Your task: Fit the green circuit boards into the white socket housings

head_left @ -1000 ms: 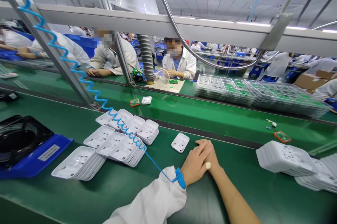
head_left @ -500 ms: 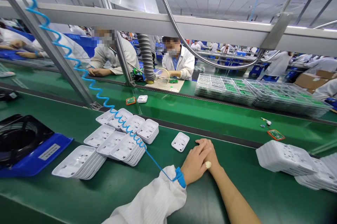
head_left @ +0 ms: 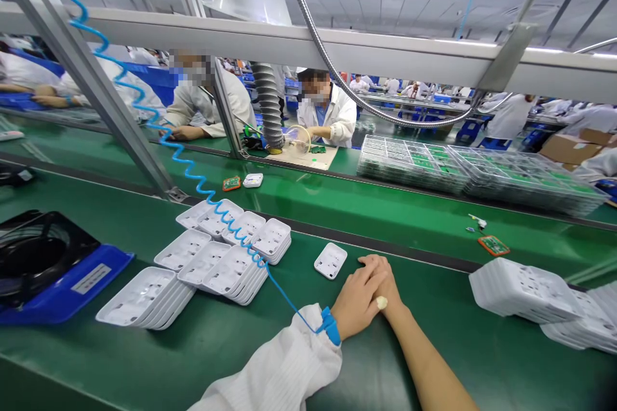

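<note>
Hands rest clasped on the green tabletop: the left hand lies over the right hand, each grip empty of any part, fingers loosely curled on one another. Both forearms angle in from below, the left in a white sleeve with a blue wrist strap, and the single white plastic housing lies just beside the fingertips. Since the earlier frame the hands have stayed put, while the small orange-rimmed circuit board on the belt behind has slid leftward.

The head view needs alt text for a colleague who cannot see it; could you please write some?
A person's left hand lies over the right hand on a green workbench, beside a single white plastic housing. Stacks of white housings sit to the left, and co-workers sit beyond a conveyor.
</note>
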Tool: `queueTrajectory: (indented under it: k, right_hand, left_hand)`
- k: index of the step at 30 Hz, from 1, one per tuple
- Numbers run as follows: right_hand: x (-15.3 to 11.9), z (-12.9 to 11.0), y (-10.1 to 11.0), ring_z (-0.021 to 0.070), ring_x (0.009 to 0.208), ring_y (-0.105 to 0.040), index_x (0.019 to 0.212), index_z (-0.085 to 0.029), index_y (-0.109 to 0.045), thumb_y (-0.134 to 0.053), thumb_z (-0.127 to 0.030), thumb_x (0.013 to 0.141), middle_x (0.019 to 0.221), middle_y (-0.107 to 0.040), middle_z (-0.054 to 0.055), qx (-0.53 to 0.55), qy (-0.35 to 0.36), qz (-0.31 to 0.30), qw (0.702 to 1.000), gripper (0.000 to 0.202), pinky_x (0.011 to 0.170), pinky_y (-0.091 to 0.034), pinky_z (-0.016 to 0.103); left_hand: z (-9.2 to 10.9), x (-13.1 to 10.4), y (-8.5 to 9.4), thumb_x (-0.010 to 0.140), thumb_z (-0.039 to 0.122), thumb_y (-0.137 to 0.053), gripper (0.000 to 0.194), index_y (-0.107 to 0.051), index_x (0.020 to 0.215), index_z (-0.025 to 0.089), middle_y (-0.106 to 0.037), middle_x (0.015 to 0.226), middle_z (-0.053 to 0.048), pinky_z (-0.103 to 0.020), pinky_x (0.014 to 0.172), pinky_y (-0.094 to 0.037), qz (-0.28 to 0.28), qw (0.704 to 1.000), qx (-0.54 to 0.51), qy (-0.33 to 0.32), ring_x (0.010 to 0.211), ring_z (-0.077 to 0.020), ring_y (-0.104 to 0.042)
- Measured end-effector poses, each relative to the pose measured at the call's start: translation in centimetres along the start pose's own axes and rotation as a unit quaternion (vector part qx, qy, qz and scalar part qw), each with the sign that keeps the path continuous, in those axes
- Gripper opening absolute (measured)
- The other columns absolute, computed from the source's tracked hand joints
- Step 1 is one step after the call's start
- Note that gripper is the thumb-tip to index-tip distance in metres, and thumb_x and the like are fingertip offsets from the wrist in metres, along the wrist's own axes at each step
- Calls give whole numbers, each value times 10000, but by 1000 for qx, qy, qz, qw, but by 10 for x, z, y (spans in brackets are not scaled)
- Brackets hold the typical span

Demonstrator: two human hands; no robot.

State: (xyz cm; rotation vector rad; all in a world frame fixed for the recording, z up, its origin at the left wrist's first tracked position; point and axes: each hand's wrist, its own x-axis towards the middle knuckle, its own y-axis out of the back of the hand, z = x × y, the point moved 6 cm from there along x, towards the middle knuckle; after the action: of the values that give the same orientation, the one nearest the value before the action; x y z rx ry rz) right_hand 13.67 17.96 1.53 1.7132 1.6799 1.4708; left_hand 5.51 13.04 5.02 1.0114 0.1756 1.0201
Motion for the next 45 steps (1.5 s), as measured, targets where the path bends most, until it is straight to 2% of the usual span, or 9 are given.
queueTrajectory:
  k: [25, 28, 30, 33, 35, 36, 41, 45]
  right_hand:
    - [-2, 1, -2, 218, 931, -500, 1084, -239, -570, -516, -305, 806, 1011, -576, 49, 14, -5, -5, 1000, 290, 844, -408, 392]
    - [-2, -1, 0, 217, 938, -504, 1065, -229, -575, -502, -297, 808, 1008, -581, 54, 26, -5, -2, 1000, 276, 840, -419, 384]
    - [1, 5, 5, 208, 943, -509, 1044, -223, -577, -442, -256, 830, 1011, -587, 59, 35, 0, -3, 999, 255, 838, -426, 368]
    - [14, 39, 22, 191, 1006, -500, 1052, -193, -568, -377, -186, 828, 1062, -587, 66, -2, -30, 11, 999, 295, 893, -405, 340]
    - [26, 80, 41, 187, 1044, -493, 1091, -167, -556, -391, -199, 825, 1099, -582, 74, -87, -109, 17, 990, 315, 927, -383, 315]
    - [32, 102, 51, 185, 1045, -497, 1113, -164, -549, -396, -217, 831, 1106, -583, 74, -145, -153, -1, 978, 325, 927, -381, 303]
    - [54, 189, 103, 282, 1073, -492, 1115, -56, -553, -452, -205, 802, 1102, -565, 199, -229, -252, -17, 940, 362, 930, -352, 398]
    - [54, 240, 125, 377, 1065, -497, 1129, -40, -538, -506, -315, 789, 1115, -531, 263, -266, -360, -30, 894, 439, 818, -403, 457]
  left_hand:
    - [1, 0, 1, 842, 283, -470, 537, -344, 1363, 244, -258, 1468, -84, -450, 966, -366, 1, 1000, -3, 2, 1246, -285, -369]
    - [0, -1, 0, 838, 276, -470, 574, -299, 1385, 240, -242, 1475, -83, -461, 985, -356, 5, 1000, -15, 7, 1262, -284, -353]
    - [-4, -3, 0, 849, 290, -456, 603, -241, 1407, 215, -238, 1475, -93, -459, 1016, -337, 26, 999, -26, 23, 1297, -275, -310]
    - [-15, -5, -2, 865, 298, -426, 593, -225, 1409, 174, -247, 1465, -120, -458, 1055, -301, 61, 995, -27, 71, 1330, -267, -259]
    - [-20, -6, -5, 868, 297, -418, 571, -252, 1398, 165, -264, 1455, -130, -463, 1055, -301, 62, 993, -22, 96, 1324, -276, -270]
    - [-21, -7, -7, 868, 301, -417, 564, -262, 1394, 166, -270, 1452, -132, -468, 1049, -306, 58, 993, -22, 104, 1318, -281, -281]
    - [-23, -5, -11, 862, 316, -424, 566, -270, 1389, 181, -262, 1459, -124, -499, 1037, -304, 31, 991, -28, 126, 1315, -294, -280]
    - [-28, -3, -14, 857, 300, -417, 562, -268, 1389, 198, -264, 1460, -109, -512, 1031, -302, 24, 990, -32, 135, 1308, -300, -284]
